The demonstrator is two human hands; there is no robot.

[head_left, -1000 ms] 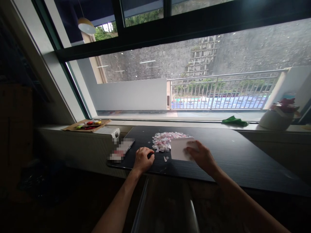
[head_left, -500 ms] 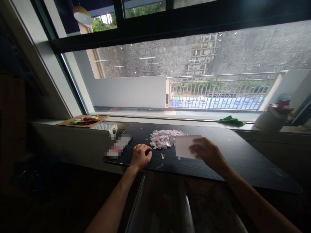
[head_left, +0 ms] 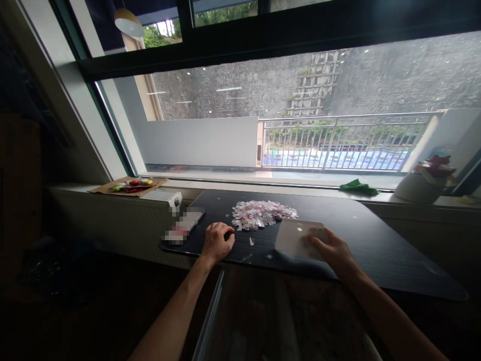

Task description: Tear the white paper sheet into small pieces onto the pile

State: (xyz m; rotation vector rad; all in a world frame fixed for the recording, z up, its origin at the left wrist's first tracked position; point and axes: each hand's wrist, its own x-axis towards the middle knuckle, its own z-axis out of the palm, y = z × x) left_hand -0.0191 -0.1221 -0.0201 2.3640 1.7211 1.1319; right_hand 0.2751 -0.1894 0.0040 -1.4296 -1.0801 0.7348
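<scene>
My right hand (head_left: pixel 332 246) grips the right side of a pale flat rectangular card (head_left: pixel 295 236), tilted over the front of the dark table (head_left: pixel 361 225). Behind the card lies a heap of small whitish-pink pieces (head_left: pixel 255 214). My left hand (head_left: pixel 218 239) rests at the table's front edge, its fingers curled; whether they hold anything is hidden. A loose piece (head_left: pixel 251 241) lies between my hands, and another small one (head_left: pixel 269 256) is just left of the card.
A blurred-out flat object (head_left: pixel 186 225) lies at the table's left end. On the sill are a brown sheet with colourful items (head_left: pixel 131 185), a green cloth (head_left: pixel 358 187) and a pale pot (head_left: pixel 419 185). A white slotted box (head_left: pixel 165 198) stands left of the table.
My right hand and the card have moved right and toward me, and the card has tilted. More of the heap's right side shows. My left hand has stayed in place.
</scene>
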